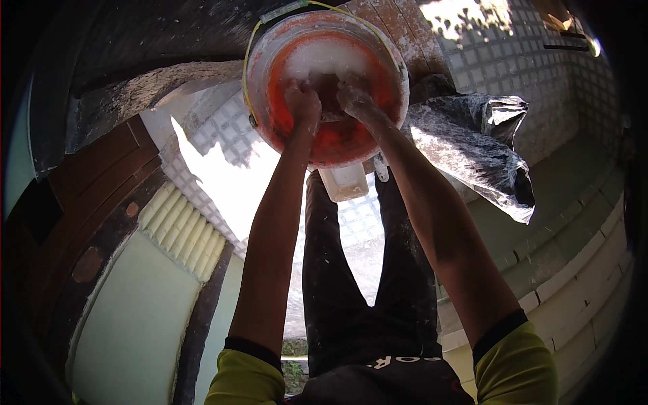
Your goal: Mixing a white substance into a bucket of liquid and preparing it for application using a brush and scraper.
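Note:
Both my hands are down inside a round bucket [403,101] with a whitish, smeared rim and an orange-red inner wall. A pale, cloudy white material [327,57] lies at the far side of the bucket. My left hand [302,106] is at the left of the bucket's middle, its fingers curled. Opposite it my right hand [356,100] is curled too, dusted whitish. Between them is a dark reddish patch; whether they grip something there is hidden by shadow. The bucket's yellow wire handle [247,74] leans over its far left rim.
Below the bucket's near side is a pale rectangular tub [344,183]. A crumpled black plastic bag [472,145], streaked white, lies to the right. A reddish-brown board [405,34] is behind the bucket. Stepped pale blocks [567,297] are at the lower right, a wooden door [101,172] at the left.

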{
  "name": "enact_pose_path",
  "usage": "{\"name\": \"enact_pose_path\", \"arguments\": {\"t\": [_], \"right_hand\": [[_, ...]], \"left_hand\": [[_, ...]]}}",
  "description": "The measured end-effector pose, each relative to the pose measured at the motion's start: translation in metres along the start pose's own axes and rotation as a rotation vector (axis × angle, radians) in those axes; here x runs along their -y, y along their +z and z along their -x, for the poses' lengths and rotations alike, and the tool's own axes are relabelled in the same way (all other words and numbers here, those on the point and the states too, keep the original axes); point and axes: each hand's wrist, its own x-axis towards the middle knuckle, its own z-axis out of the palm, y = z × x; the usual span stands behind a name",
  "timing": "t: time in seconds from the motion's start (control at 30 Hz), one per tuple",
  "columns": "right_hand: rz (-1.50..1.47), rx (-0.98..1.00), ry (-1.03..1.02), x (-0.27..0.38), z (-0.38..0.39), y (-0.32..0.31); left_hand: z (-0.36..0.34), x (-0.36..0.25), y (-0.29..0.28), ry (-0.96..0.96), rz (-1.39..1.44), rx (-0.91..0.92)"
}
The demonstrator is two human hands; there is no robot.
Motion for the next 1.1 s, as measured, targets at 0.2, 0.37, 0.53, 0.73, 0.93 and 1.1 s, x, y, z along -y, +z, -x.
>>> {"name": "enact_pose_path", "arguments": {"t": [0.2, 0.37, 0.53, 0.73, 0.93, 1.1], "right_hand": [[-0.137, -0.212, 0.286, -0.030, 0.001, 0.006], [-0.335, -0.097, 0.327, 0.027, 0.006, 0.005], [-0.939, -0.359, 0.191, -0.041, -0.010, 0.033], [0.046, -0.114, -0.082, -0.028, -0.005, 0.037], [-0.779, -0.338, 0.196, -0.019, -0.013, 0.035], [-1.067, -0.497, 0.103, -0.016, -0.008, 0.023]], "left_hand": [[0.012, -0.018, 0.002, -0.278, 0.618, 0.125], [-0.002, 0.024, -0.024, -0.201, 0.478, 0.044], [0.002, -0.012, 0.010, -0.240, 0.584, 0.164], [0.005, 0.006, 0.010, -0.029, 0.496, 0.216], [-0.009, 0.010, 0.011, -0.008, 0.178, 0.002], [0.005, -0.011, 0.003, -0.036, 0.018, 0.079]]}}
